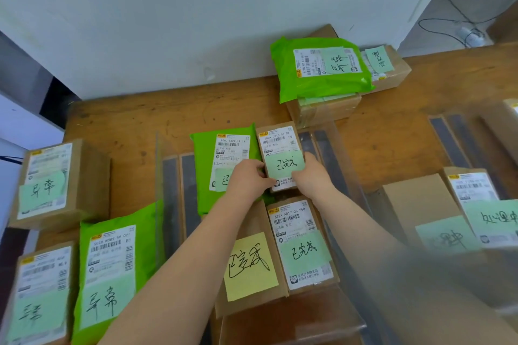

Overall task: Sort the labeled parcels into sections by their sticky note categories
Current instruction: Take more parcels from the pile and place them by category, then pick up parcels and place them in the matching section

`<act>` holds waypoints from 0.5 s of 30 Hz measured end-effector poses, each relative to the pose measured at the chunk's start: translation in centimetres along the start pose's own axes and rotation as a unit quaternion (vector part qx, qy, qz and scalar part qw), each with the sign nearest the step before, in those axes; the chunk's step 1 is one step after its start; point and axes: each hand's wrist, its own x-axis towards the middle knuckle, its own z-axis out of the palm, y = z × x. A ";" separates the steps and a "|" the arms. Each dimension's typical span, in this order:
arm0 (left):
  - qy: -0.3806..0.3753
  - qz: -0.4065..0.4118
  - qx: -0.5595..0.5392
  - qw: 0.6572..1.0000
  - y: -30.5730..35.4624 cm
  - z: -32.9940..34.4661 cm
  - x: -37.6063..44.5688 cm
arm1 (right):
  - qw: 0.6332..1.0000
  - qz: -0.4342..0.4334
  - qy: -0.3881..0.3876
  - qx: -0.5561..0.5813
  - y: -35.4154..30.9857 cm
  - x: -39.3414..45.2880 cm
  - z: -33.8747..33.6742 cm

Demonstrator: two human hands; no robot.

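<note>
Two hands gripped a small cardboard parcel (280, 158) from either side, the left hand (248, 178) at its left edge, the right hand (314, 176) at its right. Its green sticky note (284, 164) read 已完成, its label "780A 0215 00 09". Just left lay a green mailer (221, 168) marked "806C L329-11 11".

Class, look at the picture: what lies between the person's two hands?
In the head view, a small cardboard parcel with a green sticky note lies between the left hand and right hand; both grip it.
</note>
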 end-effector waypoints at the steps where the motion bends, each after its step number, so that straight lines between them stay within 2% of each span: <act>1: 0.001 -0.003 0.000 1.000 -0.1 -0.1 0.0 | 1.000 -0.006 -0.006 -0.001 0.0 -0.2 0.0; 6: 0.052 0.022 -0.014 0.998 0.4 -1.1 -0.1 | 0.997 -0.079 -0.007 0.015 -1.3 -2.0 -1.4; 10: 0.091 0.104 0.023 0.990 2.9 -2.6 0.2 | 0.984 -0.171 0.045 -0.017 -3.6 -2.9 -5.1; 15: 0.142 0.156 0.049 0.976 7.2 -5.0 1.2 | 0.973 -0.199 0.114 -0.039 -5.0 -1.4 -10.3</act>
